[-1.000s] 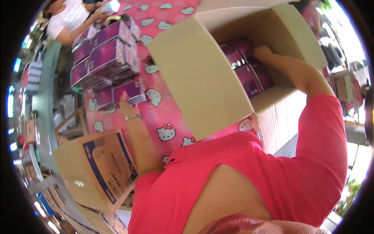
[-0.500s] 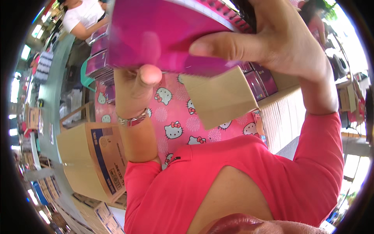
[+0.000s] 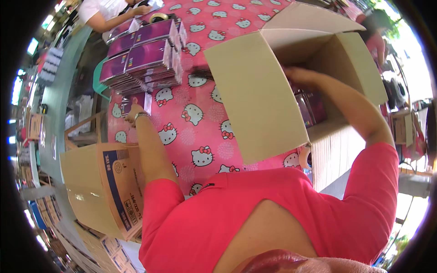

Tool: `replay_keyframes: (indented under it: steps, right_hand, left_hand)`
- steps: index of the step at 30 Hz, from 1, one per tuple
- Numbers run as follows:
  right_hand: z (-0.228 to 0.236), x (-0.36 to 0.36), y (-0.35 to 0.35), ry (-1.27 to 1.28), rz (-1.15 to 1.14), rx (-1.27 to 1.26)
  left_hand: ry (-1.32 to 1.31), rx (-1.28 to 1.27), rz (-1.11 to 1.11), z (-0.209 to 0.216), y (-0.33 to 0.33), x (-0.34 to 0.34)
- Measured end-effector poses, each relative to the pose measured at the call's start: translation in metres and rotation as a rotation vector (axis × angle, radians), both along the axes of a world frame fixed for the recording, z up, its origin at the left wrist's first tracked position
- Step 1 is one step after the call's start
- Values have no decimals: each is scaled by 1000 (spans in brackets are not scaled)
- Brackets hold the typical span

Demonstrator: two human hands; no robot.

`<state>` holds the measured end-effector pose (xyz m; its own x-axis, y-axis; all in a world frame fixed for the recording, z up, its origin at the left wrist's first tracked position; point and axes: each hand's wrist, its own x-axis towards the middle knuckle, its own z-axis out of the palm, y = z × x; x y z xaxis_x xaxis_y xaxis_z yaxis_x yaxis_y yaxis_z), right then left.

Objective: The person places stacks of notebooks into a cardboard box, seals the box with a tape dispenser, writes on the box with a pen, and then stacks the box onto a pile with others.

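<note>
My left hand (image 3: 133,113) reaches to the left edge of the table, its fingers curled on a purple notebook (image 3: 147,103) that lies flat in front of the stacks. Just beyond it rise tall stacks of purple notebooks (image 3: 148,54), glossy as if wrapped. On the right, my right hand (image 3: 298,76) is inside an open cardboard carton (image 3: 339,50). A raised flap and the carton wall hide its fingers, so what they hold cannot be seen. More purple notebooks (image 3: 316,108) lie inside the carton, below my right forearm.
A pink tablecloth (image 3: 186,136) with cartoon cats covers the table. A roll of tape (image 3: 158,17) sits on the stacks; another roll (image 3: 306,157) is beside the carton. A second carton (image 3: 104,191) stands at lower left. Across the table is a person in a white shirt (image 3: 102,16).
The spiral-bound purple notebook held up before me is out of sight. My hands have parted: the right went into the carton, the left down to a notebook by the stacks.
</note>
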<state>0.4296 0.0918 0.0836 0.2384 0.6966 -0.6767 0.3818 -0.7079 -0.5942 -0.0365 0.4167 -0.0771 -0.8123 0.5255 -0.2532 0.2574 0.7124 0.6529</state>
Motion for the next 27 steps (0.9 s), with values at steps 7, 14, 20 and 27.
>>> replay_keyframes:
  steps: [7, 14, 20, 27]
  right_hand:
    - [13, 9, 22, -845, 572, 150]
    - [188, -128, 15, -356, 311, 1341]
    - [228, -135, -41, -588, 404, 966]
    - [148, -16, -36, -900, 215, 382]
  left_hand:
    - [-317, 659, -224, 14, -42, -22]
    - [-548, 1232, -761, 208, -185, 59]
    - [-981, 1390, -1595, 282, -247, 139]
    - [-1045, 812, -870, 188, -170, 83]
